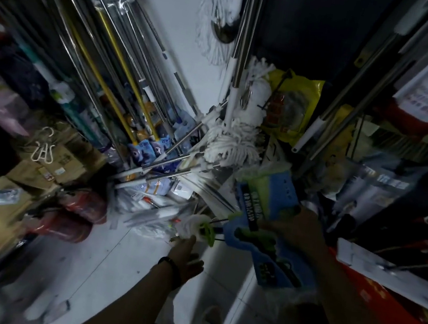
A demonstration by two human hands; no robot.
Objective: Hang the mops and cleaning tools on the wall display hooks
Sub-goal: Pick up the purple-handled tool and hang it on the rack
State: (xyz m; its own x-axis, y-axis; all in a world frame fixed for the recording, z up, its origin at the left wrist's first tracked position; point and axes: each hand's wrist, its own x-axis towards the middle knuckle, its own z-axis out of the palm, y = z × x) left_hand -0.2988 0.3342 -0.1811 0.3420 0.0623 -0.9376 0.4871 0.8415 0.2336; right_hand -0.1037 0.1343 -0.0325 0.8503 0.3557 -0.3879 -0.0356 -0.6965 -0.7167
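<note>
My right hand [297,232] grips a blue and green packaged cleaning tool [262,217] near its middle, lifted above the floor pile. My left hand [185,256] is open with its fingers stretched toward a small white mop head with a green clip [202,228] lying on the pile, just short of touching it. White string mops [233,142] stand in the corner, and another white mop head [216,29] hangs on the white wall. Many metal and yellow mop handles [105,66] lean against the left wall.
Cardboard boxes [14,184] and red bags [75,214] crowd the left floor. A yellow package [294,104] sits behind the mops. Brooms and packaged goods fill the right side, with a white flat mop head [374,261] over a red box. Pale floor tiles [112,265] lie below.
</note>
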